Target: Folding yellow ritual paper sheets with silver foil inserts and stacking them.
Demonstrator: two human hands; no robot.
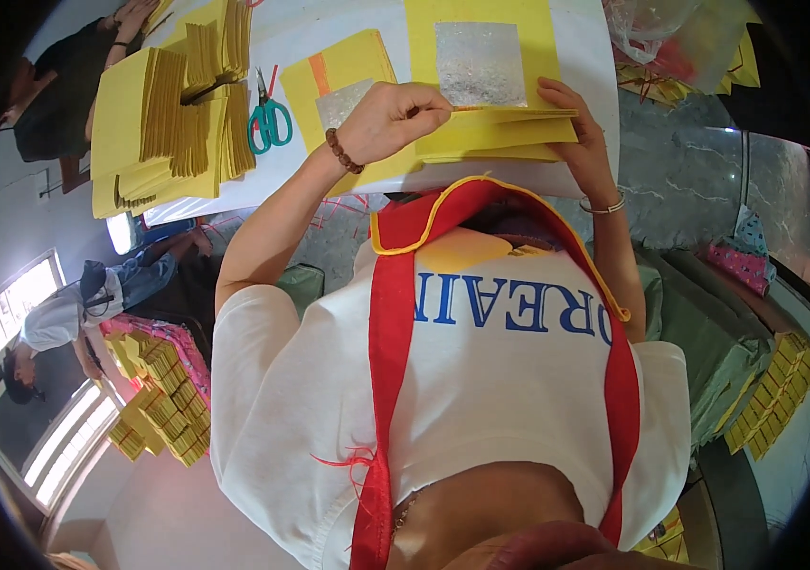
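Observation:
Folded yellow paper point(495, 135) stands in loose layers at the table's near edge, in front of me. My right hand point(581, 138), a bangle at its wrist, grips the paper's right end between thumb and fingers. At the left end my left hand point(394, 119), with a beaded bracelet, is closed with its fingers curled; what they hold, if anything, is hidden. Just beyond lies a yellow sheet with a silver foil square point(481, 65). Left of that, another yellow stack with an orange stripe point(353, 59) lies partly behind my left hand.
Green-handled scissors point(270, 123) lie on the white table point(305, 21), beside tall piles of folded yellow paper point(163, 114). A person point(68, 90) is at the table's far left, another person point(73, 304) farther back. Green-wrapped bundles point(709, 342) stand at right.

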